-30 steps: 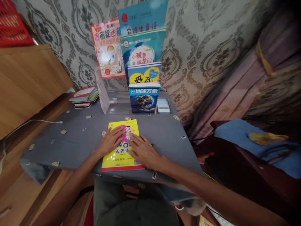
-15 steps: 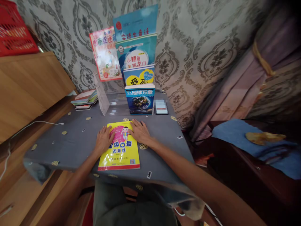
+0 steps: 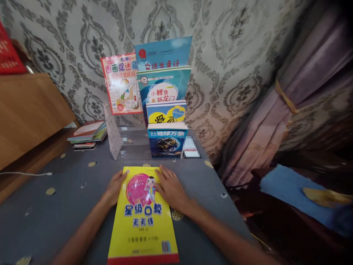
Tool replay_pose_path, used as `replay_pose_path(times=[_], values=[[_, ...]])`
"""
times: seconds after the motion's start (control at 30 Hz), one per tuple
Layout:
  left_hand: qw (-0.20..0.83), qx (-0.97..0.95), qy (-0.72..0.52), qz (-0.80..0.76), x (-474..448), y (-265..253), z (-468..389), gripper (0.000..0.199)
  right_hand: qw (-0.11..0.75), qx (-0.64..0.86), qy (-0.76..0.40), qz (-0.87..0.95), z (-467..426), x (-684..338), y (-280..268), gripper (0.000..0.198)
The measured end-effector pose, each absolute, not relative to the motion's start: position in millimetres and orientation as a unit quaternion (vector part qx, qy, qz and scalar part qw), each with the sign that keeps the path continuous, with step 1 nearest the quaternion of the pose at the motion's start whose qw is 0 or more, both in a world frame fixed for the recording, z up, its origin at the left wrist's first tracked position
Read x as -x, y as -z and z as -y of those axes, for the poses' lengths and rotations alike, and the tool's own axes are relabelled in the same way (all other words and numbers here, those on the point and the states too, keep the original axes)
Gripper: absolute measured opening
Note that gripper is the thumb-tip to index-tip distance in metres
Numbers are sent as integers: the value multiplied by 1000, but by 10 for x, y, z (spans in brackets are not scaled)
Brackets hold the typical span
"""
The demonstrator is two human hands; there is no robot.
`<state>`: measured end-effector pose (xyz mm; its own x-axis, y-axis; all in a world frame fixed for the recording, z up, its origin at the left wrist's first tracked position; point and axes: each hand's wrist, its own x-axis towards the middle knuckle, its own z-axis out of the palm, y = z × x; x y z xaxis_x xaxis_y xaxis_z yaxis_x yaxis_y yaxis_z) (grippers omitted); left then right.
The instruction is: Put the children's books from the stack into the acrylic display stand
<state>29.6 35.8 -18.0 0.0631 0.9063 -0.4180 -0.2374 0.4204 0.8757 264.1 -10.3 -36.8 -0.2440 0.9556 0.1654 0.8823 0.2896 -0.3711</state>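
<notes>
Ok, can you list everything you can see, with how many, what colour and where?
Yellow book: 1, yellow and pink, front centre
Blue books: 4 covers showing, mostly blue, back centre
Red-edged book: 1, red and white, left of those
Clear rack: 1, see-through, back centre
Pile: 1, mixed colours, left of rack
Blurred item: 1, pale, right of rack
Tablecloth: 1, grey, below these
Cable: 1, white, left
Red basket: 1, red, top left
Cabinet: 1, wood-brown, left
Wallpaper: grey, behind
Curtain: 1, mauve, right
Cloth: 1, blue, far right
Left hand: 1, bare, book's left edge
Right hand: 1, bare, book's right edge
</notes>
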Motion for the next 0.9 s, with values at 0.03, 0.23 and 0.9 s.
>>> replay_pose_path(times=[0.03, 0.23, 0.9], values=[[664, -300, -432, -531, -306, 197, -365, 42, 190, 583, -103, 783, 101, -2669, 420, 54], [672, -184, -438, -567, -289, 310, -334, 68, 248, 577, -116, 769, 105, -2735, 805, 55], [704, -310, -498, -401, -221, 292, -384, 25, 583, 507, -434, 463, -16, -2625, 588, 59]])
